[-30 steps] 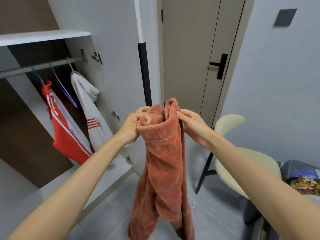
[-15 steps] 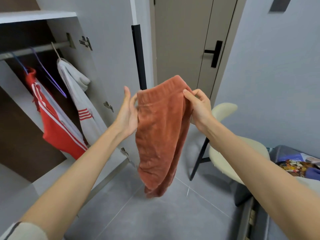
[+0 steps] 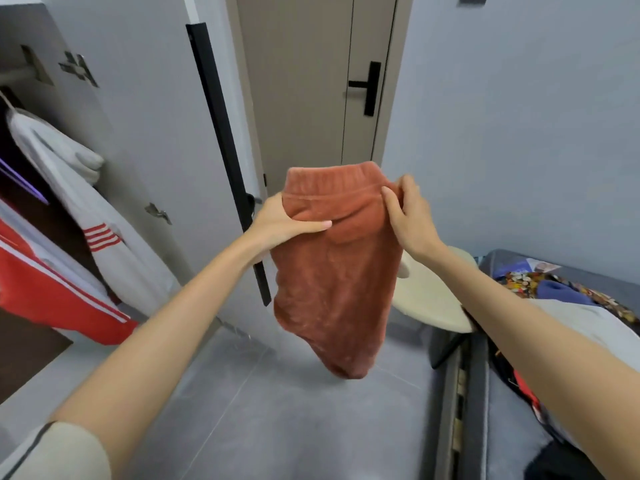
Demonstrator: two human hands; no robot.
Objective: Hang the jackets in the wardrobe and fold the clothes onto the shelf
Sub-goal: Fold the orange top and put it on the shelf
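Head view, item one: I see folded rust-red trousers (image 3: 332,289) held up mid-frame, waistband uppermost, hanging clear of the floor. The left hand (image 3: 281,221) grips their nine o'clock corner, thumb across the front, and the right hand (image 3: 412,220) pinches the three o'clock corner with curled fingers. Item two: at nine o'clock a white jacket (image 3: 69,174) and a red jacket (image 3: 45,289) hang in the open wardrobe (image 3: 138,133).

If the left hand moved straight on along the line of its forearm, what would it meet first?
The left hand grips the rust trousers, so their cloth comes first. Beyond it lies the beige door, though depth is unclear.
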